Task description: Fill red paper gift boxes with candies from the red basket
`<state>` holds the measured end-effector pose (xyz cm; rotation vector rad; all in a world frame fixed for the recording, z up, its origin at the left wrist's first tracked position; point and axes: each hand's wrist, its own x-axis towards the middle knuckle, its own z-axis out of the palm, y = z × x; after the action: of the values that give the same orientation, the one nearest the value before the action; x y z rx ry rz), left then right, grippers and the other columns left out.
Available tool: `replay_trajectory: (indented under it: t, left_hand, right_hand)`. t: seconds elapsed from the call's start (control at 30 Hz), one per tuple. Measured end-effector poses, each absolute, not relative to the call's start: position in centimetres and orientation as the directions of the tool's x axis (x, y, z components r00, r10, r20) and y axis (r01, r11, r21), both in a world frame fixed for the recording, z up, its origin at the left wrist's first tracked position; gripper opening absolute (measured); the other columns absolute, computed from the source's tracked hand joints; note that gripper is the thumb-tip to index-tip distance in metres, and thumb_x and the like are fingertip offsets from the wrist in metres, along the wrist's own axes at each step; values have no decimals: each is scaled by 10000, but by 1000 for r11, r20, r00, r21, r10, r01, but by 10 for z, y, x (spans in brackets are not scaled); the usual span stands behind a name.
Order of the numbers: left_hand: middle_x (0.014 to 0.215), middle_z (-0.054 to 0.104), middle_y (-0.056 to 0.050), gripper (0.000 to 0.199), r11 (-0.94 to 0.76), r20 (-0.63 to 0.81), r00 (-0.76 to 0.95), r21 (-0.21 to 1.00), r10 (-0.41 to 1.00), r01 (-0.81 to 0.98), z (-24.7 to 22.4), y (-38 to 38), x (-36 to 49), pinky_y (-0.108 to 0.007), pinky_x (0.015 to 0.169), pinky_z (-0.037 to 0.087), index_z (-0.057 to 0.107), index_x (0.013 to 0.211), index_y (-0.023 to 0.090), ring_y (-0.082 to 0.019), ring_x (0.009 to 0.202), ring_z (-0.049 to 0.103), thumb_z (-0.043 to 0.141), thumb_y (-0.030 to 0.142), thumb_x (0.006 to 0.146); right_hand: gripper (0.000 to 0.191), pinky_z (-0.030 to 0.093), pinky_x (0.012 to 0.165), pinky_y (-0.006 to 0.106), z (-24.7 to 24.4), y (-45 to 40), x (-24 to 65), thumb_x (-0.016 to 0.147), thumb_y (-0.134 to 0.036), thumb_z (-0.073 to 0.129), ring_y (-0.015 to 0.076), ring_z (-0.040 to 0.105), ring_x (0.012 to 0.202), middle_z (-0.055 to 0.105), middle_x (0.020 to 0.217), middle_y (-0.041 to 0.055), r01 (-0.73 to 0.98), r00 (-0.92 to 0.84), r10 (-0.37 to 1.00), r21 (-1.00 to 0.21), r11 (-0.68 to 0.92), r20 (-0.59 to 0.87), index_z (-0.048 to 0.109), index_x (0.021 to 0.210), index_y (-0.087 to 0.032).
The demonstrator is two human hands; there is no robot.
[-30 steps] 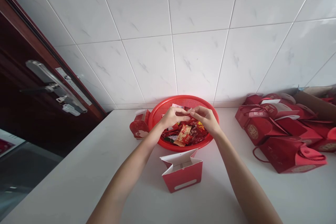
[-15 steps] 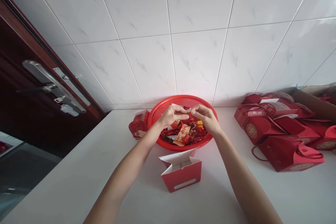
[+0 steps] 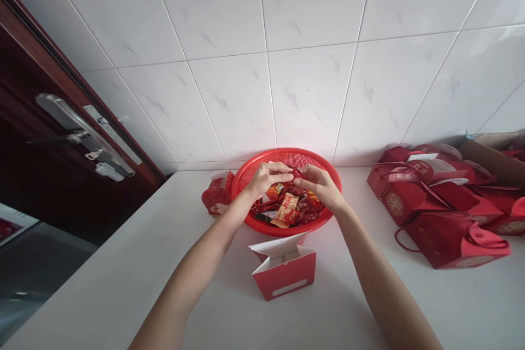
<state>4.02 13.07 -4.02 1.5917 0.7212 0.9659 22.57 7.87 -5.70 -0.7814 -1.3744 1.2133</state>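
Note:
Over the red plastic basket [image 3: 287, 230] my left hand [image 3: 266, 178] and my right hand [image 3: 319, 183] face each other. Thumb and fingers of each are drawn together in a pinch, the fingertips close to those of the other hand. Red wrapping shows around the fingertips, but whether it is held or lies behind them I cannot make out. Wrapped candies [image 3: 286, 210], mostly red and one partly cream, fill the basket beneath. In front of the basket stands a red paper box [image 3: 286, 279], its top open and its white inside showing.
Left of the basket is a small red box [image 3: 216, 197]. Several red gift boxes [image 3: 447, 240] with cord handles crowd the right side, beside a brown cardboard piece [image 3: 488, 161]. Behind the white tabletop [image 3: 164, 240] rises a tiled wall; a dark door [image 3: 45, 175] with keys is at left.
The fingertips of my hands have shifted slightly, with my right fingers a little lower and a small gap showing between the hands. The box and basket stay in place.

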Motion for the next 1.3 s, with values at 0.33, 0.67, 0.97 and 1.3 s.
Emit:
replay_trajectory:
  t: [0.33, 0.67, 0.97, 1.3]
  left_hand:
    - [628, 631, -16, 229, -418, 290, 565, 902, 773, 108, -39, 130, 41, -318, 736, 475, 795, 687, 196, -183, 737, 605, 815, 425, 693]
    - [758, 727, -58, 269, -238, 175, 524, 970, 833, 55, -42, 135, 42, -330, 806, 492, 792, 696, 173, -205, 804, 659, 829, 432, 636]
    - [931, 762, -82, 370, -276, 178, 499, 952, 848, 130, -43, 141, 39, -353, 888, 502, 794, 921, 169, -234, 913, 677, 743, 487, 739]
    - [691, 706, -57, 150, -435, -271, 549, 383, 791, 815, -48, 157, 30, -320, 713, 476, 747, 722, 183, -258, 725, 656, 771, 265, 599]
  right_hand:
    - [297, 518, 826, 368, -58, 79, 228, 766, -496, 795, 218, 665, 860, 730, 870, 32, -155, -102, 924, -924, 350, 367, 670, 768, -226]
    - [376, 504, 709, 319, -57, 79, 226, 713, -508, 833, 173, 613, 749, 665, 794, 7, -138, -141, 942, -948, 286, 304, 608, 785, -216]
    - [321, 496, 713, 330, -56, 78, 225, 683, -398, 821, 182, 612, 715, 640, 726, -15, -141, 7, 952, -942, 305, 307, 555, 733, -226]
    - [150, 536, 667, 326, -62, 84, 229, 689, -283, 701, 191, 660, 690, 706, 732, -11, -270, 181, 967, -937, 223, 178, 598, 787, -234]
